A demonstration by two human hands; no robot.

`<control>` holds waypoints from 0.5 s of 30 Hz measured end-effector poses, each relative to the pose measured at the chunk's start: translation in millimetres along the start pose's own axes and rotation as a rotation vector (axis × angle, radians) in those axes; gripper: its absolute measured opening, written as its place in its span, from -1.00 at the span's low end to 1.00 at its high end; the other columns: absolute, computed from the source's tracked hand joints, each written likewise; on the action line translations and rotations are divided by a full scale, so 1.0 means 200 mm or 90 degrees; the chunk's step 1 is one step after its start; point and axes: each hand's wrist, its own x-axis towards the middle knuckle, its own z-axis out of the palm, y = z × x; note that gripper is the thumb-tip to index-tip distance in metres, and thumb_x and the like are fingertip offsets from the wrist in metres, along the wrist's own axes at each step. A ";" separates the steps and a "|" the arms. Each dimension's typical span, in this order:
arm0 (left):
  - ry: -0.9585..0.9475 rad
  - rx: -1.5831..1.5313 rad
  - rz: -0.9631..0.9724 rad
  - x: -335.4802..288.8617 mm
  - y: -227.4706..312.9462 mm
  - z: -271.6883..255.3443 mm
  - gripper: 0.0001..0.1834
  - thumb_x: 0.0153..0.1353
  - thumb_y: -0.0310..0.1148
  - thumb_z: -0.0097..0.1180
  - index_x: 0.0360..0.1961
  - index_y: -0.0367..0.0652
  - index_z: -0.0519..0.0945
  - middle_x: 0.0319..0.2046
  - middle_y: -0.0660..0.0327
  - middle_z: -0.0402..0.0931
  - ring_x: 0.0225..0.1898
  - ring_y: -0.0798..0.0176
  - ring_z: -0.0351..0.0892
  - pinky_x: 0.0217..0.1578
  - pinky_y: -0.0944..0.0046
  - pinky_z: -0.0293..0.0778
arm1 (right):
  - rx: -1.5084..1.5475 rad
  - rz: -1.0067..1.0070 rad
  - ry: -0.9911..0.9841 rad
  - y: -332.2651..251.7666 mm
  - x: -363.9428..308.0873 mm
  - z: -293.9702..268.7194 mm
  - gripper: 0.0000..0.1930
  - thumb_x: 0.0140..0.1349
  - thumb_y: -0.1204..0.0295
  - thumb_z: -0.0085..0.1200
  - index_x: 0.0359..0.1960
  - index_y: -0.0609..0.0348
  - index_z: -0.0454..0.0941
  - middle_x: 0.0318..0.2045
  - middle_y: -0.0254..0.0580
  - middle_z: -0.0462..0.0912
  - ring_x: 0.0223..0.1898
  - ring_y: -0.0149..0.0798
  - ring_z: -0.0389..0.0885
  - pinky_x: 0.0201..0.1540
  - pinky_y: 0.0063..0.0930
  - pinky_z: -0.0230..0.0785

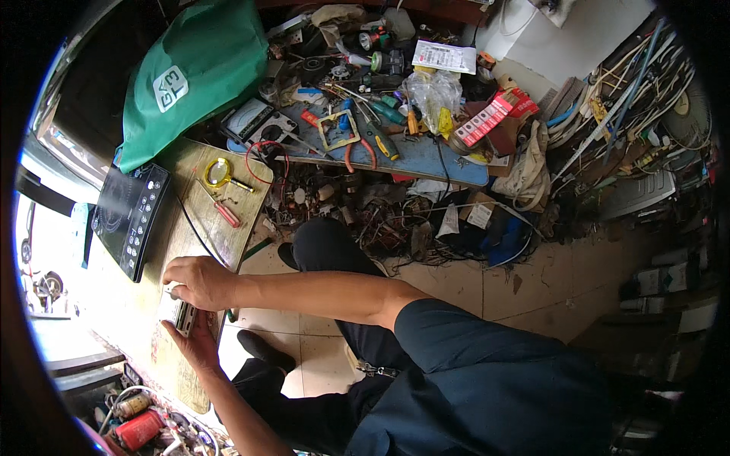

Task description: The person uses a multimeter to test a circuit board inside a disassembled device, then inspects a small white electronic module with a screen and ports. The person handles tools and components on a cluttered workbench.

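Note:
Over the wooden bench at the left, both my hands are at a small white-and-silver box-shaped device (181, 315) with openings along its side. My left hand (199, 343) grips the lower end, thumb against one side. Bent over the opposite end is my right hand (202, 282); its fingers curl down onto the device, and the fingertips are partly hidden. Farther up the bench lie a screwdriver (228, 215) with a red handle and a yellow ring-shaped roll (218, 172) beside a small dark-tipped tool (242, 185). A black cable (194, 229) runs toward my right hand.
A black cooktop panel (150, 220) rests on the bench (182, 387), below a green bag (194, 76). Beyond my knees, a blue low table (449, 172) carries pliers, screwdrivers and parts. Tangled scrap (380, 220) lies beneath; cables (608, 114) are heaped at right.

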 end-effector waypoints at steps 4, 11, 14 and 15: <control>0.052 0.024 0.045 -0.03 -0.03 0.07 -0.09 0.44 0.25 0.01 0.53 -0.24 0.16 0.41 -0.08 0.32 0.41 -0.06 0.36 0.46 -0.05 0.24 | 0.023 0.016 0.019 0.07 0.04 0.00 -0.81 0.20 0.47 0.15 -0.19 0.30 0.63 -0.19 0.05 0.67 -0.10 0.14 0.66 0.02 -0.11 0.51; 0.013 -0.042 -0.009 -0.01 -0.02 0.06 -0.12 0.45 0.28 -0.05 0.51 -0.20 0.22 0.39 -0.06 0.36 0.36 -0.10 0.40 0.41 -0.08 0.28 | 0.061 0.096 0.001 0.09 0.11 0.08 -0.78 0.28 0.40 0.18 -0.16 0.32 0.60 -0.15 0.10 0.65 -0.06 0.16 0.65 0.03 -0.15 0.49; 0.039 -0.107 0.041 0.00 -0.04 0.12 -0.33 0.50 0.20 -0.08 0.35 -0.11 0.44 0.21 0.03 0.56 0.19 0.01 0.56 0.25 -0.10 0.45 | 0.039 0.122 -0.034 0.12 0.08 0.10 -0.66 0.35 0.33 0.24 0.00 0.36 0.57 -0.03 0.12 0.65 0.07 0.07 0.64 0.17 -0.18 0.48; 0.071 -0.095 0.066 0.01 -0.04 0.17 -0.38 0.52 0.17 -0.09 0.32 -0.08 0.46 0.16 0.09 0.60 0.14 0.04 0.61 0.19 -0.07 0.51 | 0.071 0.164 -0.043 0.11 0.07 0.10 -0.66 0.40 0.37 0.20 0.08 0.36 0.55 0.02 0.09 0.66 0.09 -0.03 0.66 0.15 -0.25 0.52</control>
